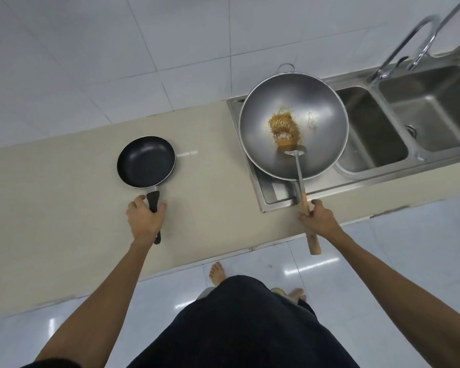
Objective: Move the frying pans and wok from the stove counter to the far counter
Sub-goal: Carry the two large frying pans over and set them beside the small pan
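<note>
The left hand [145, 221] is clenched around the handle of the black frying pan [146, 162], which sits on the counter [64, 187] left of the sink [398, 123]. The right hand [319, 218] grasps the wooden handle of the wok [294, 126], seemingly resting over the sink's left basin, with a brush [284, 128] inside.

Showing on the counter: one black frying pan [146, 162], one steel wok [294, 126], two sink basins [369, 134], one faucet [409, 46].
</note>
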The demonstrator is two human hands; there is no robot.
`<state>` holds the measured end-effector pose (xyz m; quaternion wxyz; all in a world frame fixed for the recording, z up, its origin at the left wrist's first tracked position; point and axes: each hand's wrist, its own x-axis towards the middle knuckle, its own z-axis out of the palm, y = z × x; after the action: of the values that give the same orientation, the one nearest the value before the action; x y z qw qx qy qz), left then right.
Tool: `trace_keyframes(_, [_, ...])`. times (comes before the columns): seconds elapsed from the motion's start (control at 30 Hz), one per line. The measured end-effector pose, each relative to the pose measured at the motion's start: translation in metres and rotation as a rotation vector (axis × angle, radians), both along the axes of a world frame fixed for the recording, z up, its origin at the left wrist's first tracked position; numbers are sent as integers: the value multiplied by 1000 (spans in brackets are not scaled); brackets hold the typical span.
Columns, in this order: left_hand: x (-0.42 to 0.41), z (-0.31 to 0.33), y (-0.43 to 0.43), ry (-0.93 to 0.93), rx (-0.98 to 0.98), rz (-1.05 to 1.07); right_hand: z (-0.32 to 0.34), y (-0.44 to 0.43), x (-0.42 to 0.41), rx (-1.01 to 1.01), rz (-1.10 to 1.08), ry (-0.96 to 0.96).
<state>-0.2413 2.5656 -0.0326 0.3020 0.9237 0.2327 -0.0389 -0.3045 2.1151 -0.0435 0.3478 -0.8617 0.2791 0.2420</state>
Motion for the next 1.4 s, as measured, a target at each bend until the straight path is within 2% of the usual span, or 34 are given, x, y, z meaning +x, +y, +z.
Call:
trace_keyframes(0.1, [-4, 16, -32, -249, 59, -57, 0, -10, -3, 82, 55, 1])
trace_keyframes(0.17, [-9, 26, -62, -309, 75, -108, 1, -18, -7, 153, 89, -12])
trace_keyframes(0.27, [-18, 37, -114, -302, 123, -183, 10, -46, -12, 203, 131, -35])
trace_keyframes(0.37, [-23, 44, -177, -280, 119, -259, 24, -100, -13, 170, 187, -102])
trace_keyframes(0.53, [-18, 60, -286, -257, 88, -394, 53, -216, -14, 19, 169, -183])
trace_keyframes(0.77, [30, 104, -432, -294, 141, -738, 94, -373, -14, -189, 101, -251])
trace_keyframes(0.9, [67, 121, -499, -329, 252, -864, 110, -454, -5, -302, 49, -238])
trace_keyframes(1.17, [116, 122, -656, -224, 387, -1147, 128, -595, 20, -368, -22, -191])
trace_keyframes(1.4, [159, 121, -823, -177, 342, -1276, 134, -712, 35, -351, -140, -141])
